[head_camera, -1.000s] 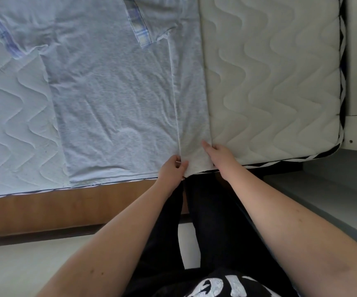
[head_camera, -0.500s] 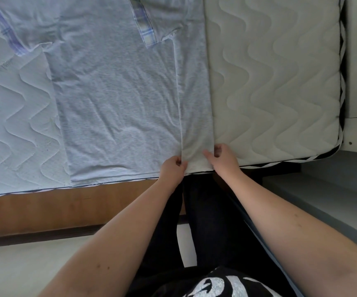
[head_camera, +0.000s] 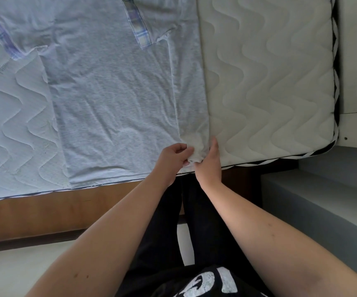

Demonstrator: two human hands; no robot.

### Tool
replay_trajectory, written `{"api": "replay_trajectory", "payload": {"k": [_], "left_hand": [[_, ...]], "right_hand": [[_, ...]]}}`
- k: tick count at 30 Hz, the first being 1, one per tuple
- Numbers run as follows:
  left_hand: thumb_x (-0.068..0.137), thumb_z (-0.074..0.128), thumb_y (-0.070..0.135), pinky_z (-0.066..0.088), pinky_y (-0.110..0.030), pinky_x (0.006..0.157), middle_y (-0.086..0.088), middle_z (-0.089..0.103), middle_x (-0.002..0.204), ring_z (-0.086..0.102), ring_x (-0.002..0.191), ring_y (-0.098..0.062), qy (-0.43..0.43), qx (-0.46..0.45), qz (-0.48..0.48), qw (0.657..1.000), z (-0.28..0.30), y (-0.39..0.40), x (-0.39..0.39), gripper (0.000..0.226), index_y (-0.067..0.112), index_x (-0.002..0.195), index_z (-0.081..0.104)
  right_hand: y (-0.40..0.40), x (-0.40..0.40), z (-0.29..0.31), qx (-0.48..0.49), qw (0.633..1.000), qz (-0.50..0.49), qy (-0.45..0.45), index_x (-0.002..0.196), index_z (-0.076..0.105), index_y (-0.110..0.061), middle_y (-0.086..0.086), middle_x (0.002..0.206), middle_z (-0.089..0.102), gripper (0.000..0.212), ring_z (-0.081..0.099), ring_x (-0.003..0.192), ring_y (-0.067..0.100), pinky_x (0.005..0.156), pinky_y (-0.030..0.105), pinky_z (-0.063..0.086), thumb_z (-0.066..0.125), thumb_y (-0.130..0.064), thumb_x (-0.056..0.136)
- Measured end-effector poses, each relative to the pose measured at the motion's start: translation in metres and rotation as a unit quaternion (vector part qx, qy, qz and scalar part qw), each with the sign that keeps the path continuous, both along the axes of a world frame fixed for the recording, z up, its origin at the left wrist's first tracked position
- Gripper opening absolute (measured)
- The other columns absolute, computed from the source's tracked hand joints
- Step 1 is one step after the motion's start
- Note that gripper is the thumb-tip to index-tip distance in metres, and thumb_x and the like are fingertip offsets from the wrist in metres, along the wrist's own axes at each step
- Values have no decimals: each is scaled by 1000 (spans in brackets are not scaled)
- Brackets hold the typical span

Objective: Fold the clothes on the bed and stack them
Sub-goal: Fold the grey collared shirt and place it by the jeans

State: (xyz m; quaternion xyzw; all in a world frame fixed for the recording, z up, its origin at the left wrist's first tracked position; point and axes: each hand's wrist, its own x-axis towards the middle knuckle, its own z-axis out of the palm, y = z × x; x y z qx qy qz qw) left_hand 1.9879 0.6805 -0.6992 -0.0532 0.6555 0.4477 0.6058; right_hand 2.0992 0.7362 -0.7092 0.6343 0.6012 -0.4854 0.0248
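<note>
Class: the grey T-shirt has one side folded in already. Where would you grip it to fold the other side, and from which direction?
Probably the T-shirt's flat left edge: one grip by the left sleeve, one at the hem, coming from the left, since that side lies unfolded.

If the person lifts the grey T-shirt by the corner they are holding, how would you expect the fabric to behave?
The grey T-shirt will probably hang limp: it lies flat and creased on the mattress. It looks thin and light, bunching where the left hand and right hand pinch its hem. The folded right strip may fall open if lifted by that corner alone.
</note>
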Motion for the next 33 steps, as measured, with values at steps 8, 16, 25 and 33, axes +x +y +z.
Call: {"api": "replay_trajectory", "payload": {"k": [8,16,25,33], "left_hand": [[93,65,27,55,-18,66,0,74,88,67,76,-7,116,-56,-43,991,-5,-5,3,15,14,94,70],[91,64,27,54,-37,79,2,67,85,64,83,-18,199,-153,-196,948,-25,-27,29,14,14,98,66],[90,65,33,38,-20,58,16,60,78,55,71,2,245,-162,-166,941,-25,-11,13,9,29,88,57],[91,61,33,37,-20,55,16,58,78,56,73,-5,244,-176,-241,923,-26,-10,5,8,29,84,59]], "right_hand": [[4,25,-7,67,994,34,-84,129,48,-30,-2,95,65,38,64,83,23,69,37,53,50,-16,93],[1,57,-12,-24,990,81,-113,121,59,-24,-2,106,68,27,64,96,21,72,29,45,57,-22,94],[31,31,-11,-36,997,20,-58,114,54,-20,-10,94,59,25,59,89,15,77,31,44,57,-36,94],[50,36,-20,-89,959,187,-194,66,51,-22,-2,66,56,37,56,69,23,60,31,37,59,-47,92]]}}
